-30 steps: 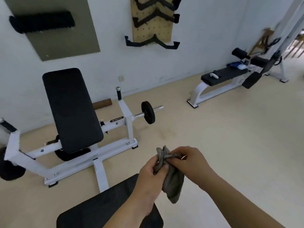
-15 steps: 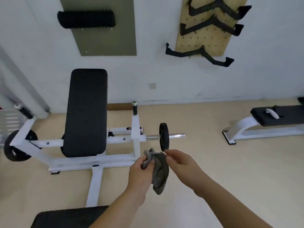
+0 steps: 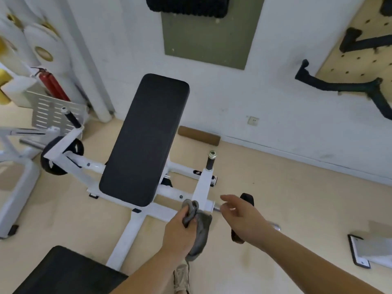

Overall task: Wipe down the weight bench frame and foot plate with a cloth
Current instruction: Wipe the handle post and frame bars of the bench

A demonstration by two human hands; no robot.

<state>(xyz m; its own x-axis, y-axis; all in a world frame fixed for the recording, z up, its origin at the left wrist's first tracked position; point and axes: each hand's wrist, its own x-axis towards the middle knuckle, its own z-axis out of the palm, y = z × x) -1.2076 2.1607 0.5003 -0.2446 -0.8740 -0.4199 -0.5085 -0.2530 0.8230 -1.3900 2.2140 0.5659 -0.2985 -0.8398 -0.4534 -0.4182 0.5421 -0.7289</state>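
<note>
Black back pad (image 3: 146, 141) tilted at left-centre, white bench frame (image 3: 130, 232) on floor beneath. My left hand (image 3: 178, 232): grip curled round bunched grey cloth (image 3: 201, 228), in front of frame's cross tube, contact unclear. My right hand (image 3: 241, 217): grip spread, empty, by weight plate (image 3: 247, 198). Wiping not begun, I judge; next: press cloth onto tube.

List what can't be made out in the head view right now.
Head view only:
weight plate: mostly hidden behind the right hand.
cloth: bunched in the left hand, far side hidden.
seat pad: cut off by the bottom edge.
frame label: too small to read.
right hand: blurred; contact with the bar unclear.
</note>
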